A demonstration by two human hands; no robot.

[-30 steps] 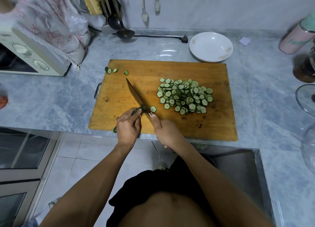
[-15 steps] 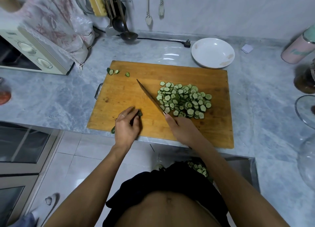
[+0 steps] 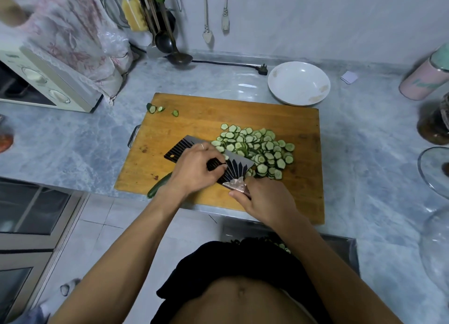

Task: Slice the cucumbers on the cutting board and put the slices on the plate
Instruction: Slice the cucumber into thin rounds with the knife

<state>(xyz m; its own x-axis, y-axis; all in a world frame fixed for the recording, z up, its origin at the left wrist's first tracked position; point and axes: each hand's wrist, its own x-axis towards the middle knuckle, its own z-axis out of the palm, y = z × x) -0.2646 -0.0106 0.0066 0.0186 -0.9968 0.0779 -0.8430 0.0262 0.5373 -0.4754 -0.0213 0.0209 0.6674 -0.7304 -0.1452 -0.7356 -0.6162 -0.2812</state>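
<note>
A wooden cutting board (image 3: pixel 218 114) lies on the grey marble counter. A pile of cucumber slices (image 3: pixel 260 148) covers its right-middle. A dark cleaver (image 3: pixel 179 151) lies tilted nearly flat against the pile's left edge. My right hand (image 3: pixel 264 202) grips its handle. My left hand (image 3: pixel 194 170) rests flat on the blade's side, fingers spread toward the slices. An uncut cucumber piece (image 3: pixel 159 188) sits at the board's front left edge, partly under my left wrist. Three end bits (image 3: pixel 152 109) lie at the far left corner. The white plate (image 3: pixel 279 80) stands behind the board, holding no slices.
A cream oven (image 3: pixel 48 85) with a cloth cover stands at the left. Ladles (image 3: pixel 178 58) hang by the wall, and a plug (image 3: pixel 263 69) lies on the counter. A pink canister (image 3: pixel 425 78), a dark jar (image 3: pixel 435 126) and glassware (image 3: pixel 435 168) line the right edge. The sink (image 3: pixel 340 246) is below the board.
The cleaver went from upright cutting to lying tilted against the slice pile. My left hand let go of the cucumber piece and moved right onto the blade.
</note>
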